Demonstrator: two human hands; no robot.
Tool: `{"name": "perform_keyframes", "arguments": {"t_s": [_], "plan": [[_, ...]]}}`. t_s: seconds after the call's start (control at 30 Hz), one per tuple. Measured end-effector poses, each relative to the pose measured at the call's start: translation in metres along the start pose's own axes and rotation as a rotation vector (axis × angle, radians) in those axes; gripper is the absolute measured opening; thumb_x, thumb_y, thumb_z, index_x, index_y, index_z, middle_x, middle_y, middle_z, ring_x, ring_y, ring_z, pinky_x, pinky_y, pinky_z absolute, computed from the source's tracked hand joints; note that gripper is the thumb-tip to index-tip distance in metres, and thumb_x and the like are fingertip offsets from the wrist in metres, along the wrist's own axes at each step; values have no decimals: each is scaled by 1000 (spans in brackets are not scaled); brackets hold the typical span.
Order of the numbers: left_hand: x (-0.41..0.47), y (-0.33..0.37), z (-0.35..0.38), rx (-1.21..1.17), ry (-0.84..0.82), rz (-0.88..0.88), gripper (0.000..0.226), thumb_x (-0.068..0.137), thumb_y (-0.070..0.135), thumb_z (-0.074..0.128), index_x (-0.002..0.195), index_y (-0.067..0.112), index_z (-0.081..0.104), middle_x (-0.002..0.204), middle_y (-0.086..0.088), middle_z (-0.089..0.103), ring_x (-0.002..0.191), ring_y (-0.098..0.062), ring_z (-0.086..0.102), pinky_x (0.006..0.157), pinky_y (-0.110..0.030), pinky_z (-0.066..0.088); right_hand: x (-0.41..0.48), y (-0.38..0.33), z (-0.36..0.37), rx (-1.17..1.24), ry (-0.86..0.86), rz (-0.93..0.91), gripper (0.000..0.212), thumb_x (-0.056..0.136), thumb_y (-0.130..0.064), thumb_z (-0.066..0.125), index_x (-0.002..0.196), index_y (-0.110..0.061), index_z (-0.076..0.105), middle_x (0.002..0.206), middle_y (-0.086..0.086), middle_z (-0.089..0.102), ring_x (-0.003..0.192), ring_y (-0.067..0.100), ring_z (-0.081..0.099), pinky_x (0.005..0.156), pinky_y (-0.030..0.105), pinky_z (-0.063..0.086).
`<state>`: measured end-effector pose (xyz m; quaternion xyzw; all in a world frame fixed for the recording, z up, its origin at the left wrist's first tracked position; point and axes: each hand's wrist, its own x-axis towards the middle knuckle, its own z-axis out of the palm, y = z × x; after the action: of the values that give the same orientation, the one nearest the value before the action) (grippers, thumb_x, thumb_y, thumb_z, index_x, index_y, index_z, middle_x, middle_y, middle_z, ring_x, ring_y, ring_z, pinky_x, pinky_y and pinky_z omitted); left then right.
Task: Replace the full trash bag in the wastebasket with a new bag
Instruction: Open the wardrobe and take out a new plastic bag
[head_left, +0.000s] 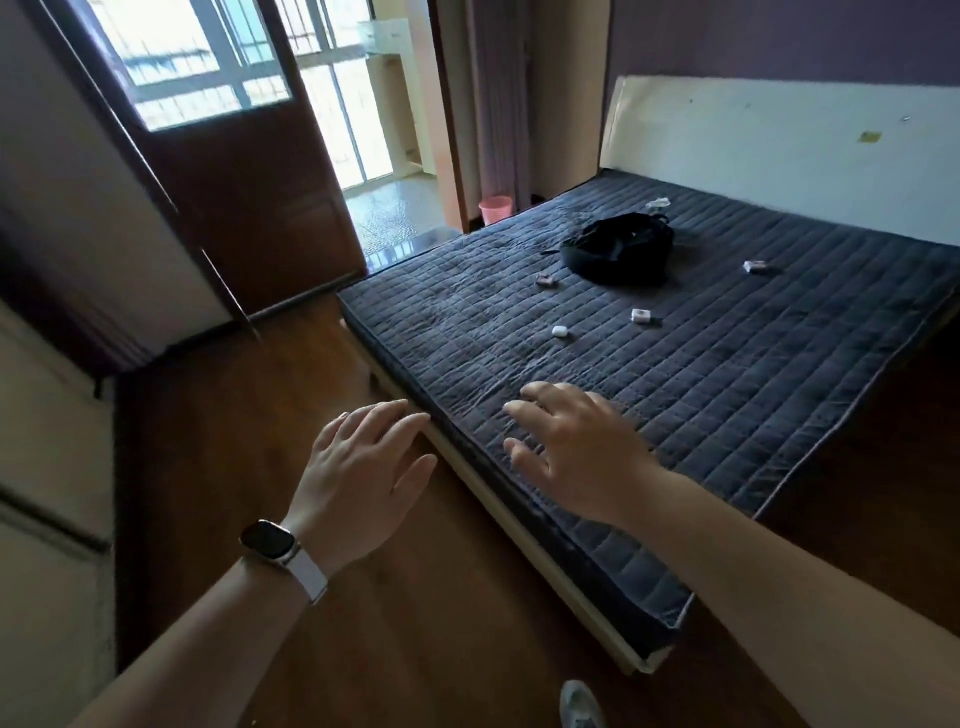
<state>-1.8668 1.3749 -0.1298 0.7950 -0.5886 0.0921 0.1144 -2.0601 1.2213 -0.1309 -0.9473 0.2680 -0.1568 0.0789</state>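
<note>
Okay, your left hand (363, 467) hovers over the wood floor (426, 623), fingers spread, holding nothing; watch (272, 540) on that wrist. Your right hand (576, 447) hangs over the bed (727, 364) corner, spread wide, empty too. Mid-bed lies a black bag (618, 249). The pink wastebasket (496, 209) stands far off by the doorway.

The pink wastebasket (496, 209) sits too far off to show its contents, the bed (675, 364) hiding its base.

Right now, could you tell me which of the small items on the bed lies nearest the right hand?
The rounded white one, nearest the bed's near edge. The other three lie farther back, around the black bag.
</note>
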Motion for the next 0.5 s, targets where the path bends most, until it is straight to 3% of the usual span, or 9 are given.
{"name": "perform_keyframes", "arguments": {"t_s": [0.27, 0.4, 0.5], "plan": [[99, -6, 12, 81, 17, -99, 49, 91, 55, 36, 131, 32, 51, 138, 5, 51, 129, -19, 45, 110, -43, 31, 108, 66, -2, 47, -13, -128, 55, 86, -51, 34, 121, -18, 60, 127, 10, 59, 114, 33, 56, 92, 48, 45], [117, -17, 21, 114, 9, -140, 47, 90, 54, 41, 130, 31, 51, 137, 5, 52, 129, -19, 45, 110, -41, 29, 150, 73, 3, 54, -51, -218, 59, 86, -53, 28, 123, -18, 58, 130, 8, 57, 117, 32, 53, 93, 47, 43], [125, -32, 23, 145, 6, -187, 48, 90, 55, 40, 130, 31, 52, 137, 5, 52, 130, -18, 45, 111, -44, 31, 180, 66, 12, 83, -14, -269, 51, 87, -51, 35, 120, -20, 59, 126, 6, 59, 113, 29, 55, 91, 46, 46]]}}
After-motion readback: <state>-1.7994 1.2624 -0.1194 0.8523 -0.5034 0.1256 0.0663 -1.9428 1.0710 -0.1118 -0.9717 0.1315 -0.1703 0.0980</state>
